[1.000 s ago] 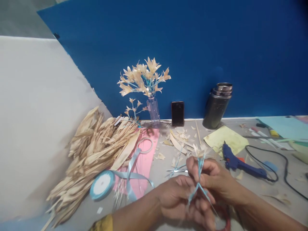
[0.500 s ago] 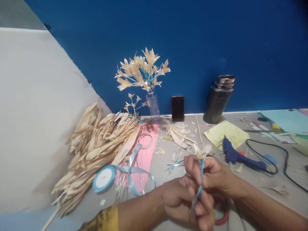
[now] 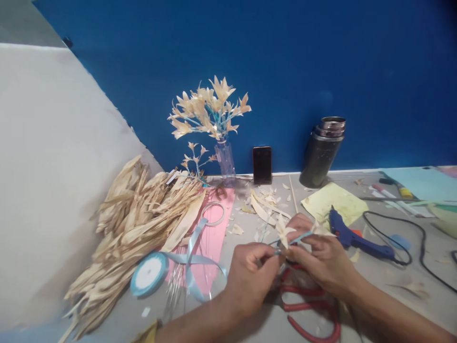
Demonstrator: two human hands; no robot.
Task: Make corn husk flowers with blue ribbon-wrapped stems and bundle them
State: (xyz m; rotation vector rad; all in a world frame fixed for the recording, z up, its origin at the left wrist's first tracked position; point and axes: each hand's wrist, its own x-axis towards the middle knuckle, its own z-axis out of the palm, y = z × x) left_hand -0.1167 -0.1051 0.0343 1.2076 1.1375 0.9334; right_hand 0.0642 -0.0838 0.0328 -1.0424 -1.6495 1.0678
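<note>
My left hand (image 3: 252,271) pinches a thin blue-wrapped stem between thumb and fingertips. Beside it my right hand (image 3: 326,262) grips the same small spray, its fingers round the stems. Two cream dried-husk flowers stand out of the spray: one husk flower (image 3: 283,230) points up between the hands, and another bloom (image 3: 321,229) lies over the right fingers. Where the stems join is mostly hidden by fingertips. Under the hands lie red-handled scissors (image 3: 310,306), their blades largely covered. A blue hot-glue gun (image 3: 352,234) rests to the right of my right hand.
Dried husks (image 3: 139,233) are heaped on the left, near a light-blue ribbon spool (image 3: 149,275) and pink paper (image 3: 218,238). At the back stand a vase of husk flowers (image 3: 225,164), a phone (image 3: 262,165) and a dark flask (image 3: 323,152). A black cord (image 3: 423,236) curls at right.
My left hand has turned from palm-up to knuckles-up and moved left and up. The stem swung from upright to sideways, a second flower shows, and the scissors came into fuller view.
</note>
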